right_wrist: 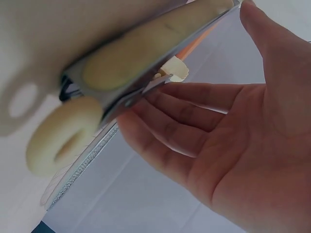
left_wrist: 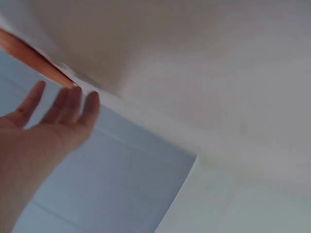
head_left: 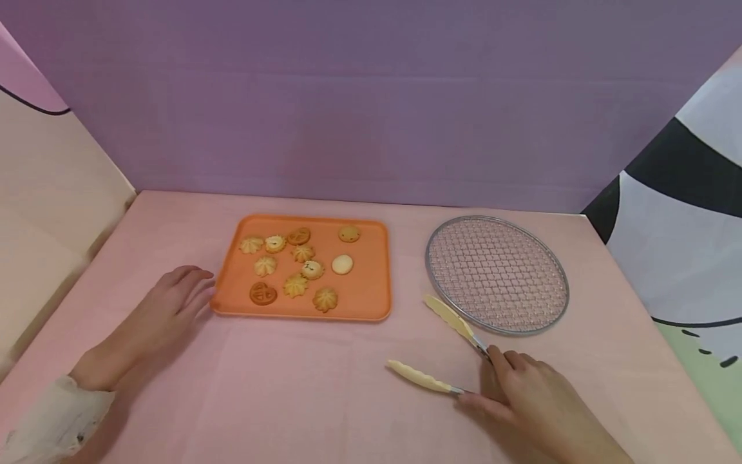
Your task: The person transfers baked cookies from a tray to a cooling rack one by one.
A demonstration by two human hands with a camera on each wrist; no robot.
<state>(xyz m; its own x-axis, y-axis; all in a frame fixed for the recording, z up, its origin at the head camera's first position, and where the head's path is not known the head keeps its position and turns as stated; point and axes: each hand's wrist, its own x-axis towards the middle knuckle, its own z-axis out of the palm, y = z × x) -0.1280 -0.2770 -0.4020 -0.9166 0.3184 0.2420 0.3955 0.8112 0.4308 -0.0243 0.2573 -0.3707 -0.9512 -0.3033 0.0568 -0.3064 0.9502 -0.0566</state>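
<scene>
My right hand (head_left: pixel 536 393) holds a pair of food tongs (head_left: pixel 452 317) with cream, wavy-edged tips, thumb on one arm and fingers on the other. The tips stand wide apart over the cloth, with nothing between them. In the right wrist view, the tongs (right_wrist: pixel 136 53) show a cream-covered arm and a ring-shaped end. An orange tray (head_left: pixel 365 296) carries several small cookies (head_left: pixel 295 285), some flower-shaped, some round, some pretzel-like. Beside its left edge is my left hand (head_left: pixel 174 299), fingers loosely bent and holding nothing; whether the fingertips touch the rim I cannot tell.
A round wire cooling rack (head_left: pixel 498 277) lies to the right of the tray, just beyond the upper tong tip. Pink cloth (head_left: pixel 290 386) covers the table. A purple panel (head_left: pixel 371 129) rises along the back, with printed panels at both sides.
</scene>
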